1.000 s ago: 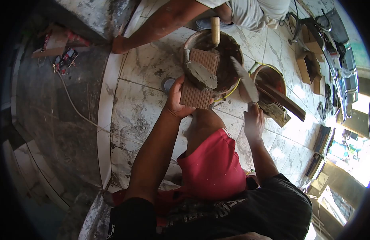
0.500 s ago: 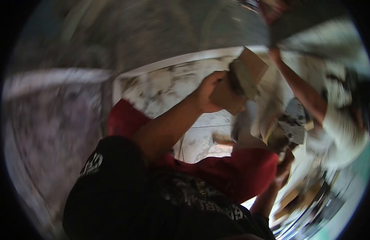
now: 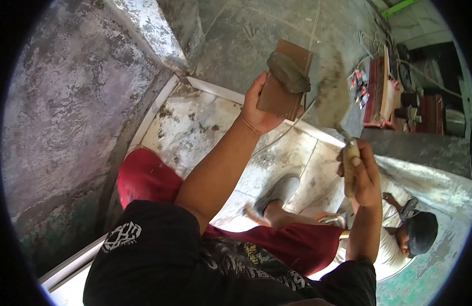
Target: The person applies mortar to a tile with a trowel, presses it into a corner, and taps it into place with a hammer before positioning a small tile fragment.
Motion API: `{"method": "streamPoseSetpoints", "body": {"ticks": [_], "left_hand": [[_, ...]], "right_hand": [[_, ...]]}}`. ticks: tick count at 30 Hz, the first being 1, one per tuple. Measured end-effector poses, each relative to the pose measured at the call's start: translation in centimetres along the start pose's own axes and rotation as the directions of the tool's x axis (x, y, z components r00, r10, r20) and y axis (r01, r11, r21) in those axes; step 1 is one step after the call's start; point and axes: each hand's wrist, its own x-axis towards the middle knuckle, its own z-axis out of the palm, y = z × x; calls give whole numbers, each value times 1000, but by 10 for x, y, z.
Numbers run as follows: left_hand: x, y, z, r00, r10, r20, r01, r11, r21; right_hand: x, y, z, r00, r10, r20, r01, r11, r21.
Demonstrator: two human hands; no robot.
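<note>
My left hand grips the lower edge of a brown ridged tile piece, held up at the centre. On its face lies a lump of grey mortar. To the right, my right hand is wrapped round the pale handle of a trowel. The trowel's blade points up, blurred and smeared with mortar, a little apart from the tile piece.
A co-worker in a dark cap and light shirt is low at the right. Stained white tiles cover the floor under my legs. A rough wall stands left. Red wooden items lie upper right, near cables.
The view has turned and sharpened. My right hand has risen from low at the right, now with the trowel upright. The co-worker's outstretched arm no longer shows beside the tile piece.
</note>
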Motion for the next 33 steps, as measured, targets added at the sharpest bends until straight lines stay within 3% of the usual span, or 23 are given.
{"method": "streamPoseSetpoints", "body": {"ticks": [2,5,7,9,16,19,26,30,33], "left_hand": [[8,12,6,997,66,-40,-66,998,-6],[10,29,-1,989,138,-47,-140,990,-31],[4,41,-14,987,159,25,-156,984,-89],[0,47,-20,976,218,-31,-219,975,-35],[-29,55,-38,934,351,-71,-353,936,-18],[-38,56,-41,924,382,-4,-382,924,25],[-52,55,-43,922,385,-38,-383,922,55],[-58,57,-41,911,405,-78,-405,914,4],[-64,60,-43,915,396,-84,-400,915,-45]], "right_hand": [[24,-19,20,1000,1,28,0,999,-32],[52,-32,37,998,-19,64,34,970,-241],[66,-42,49,987,-125,102,154,921,-357],[75,-46,62,975,-178,133,220,849,-481],[89,-16,116,992,-52,114,86,945,-317],[91,-5,125,995,-5,103,39,945,-324],[85,1,136,979,31,202,73,871,-486],[85,-3,141,955,224,196,-106,871,-479],[83,4,140,964,131,230,7,856,-517]]}}
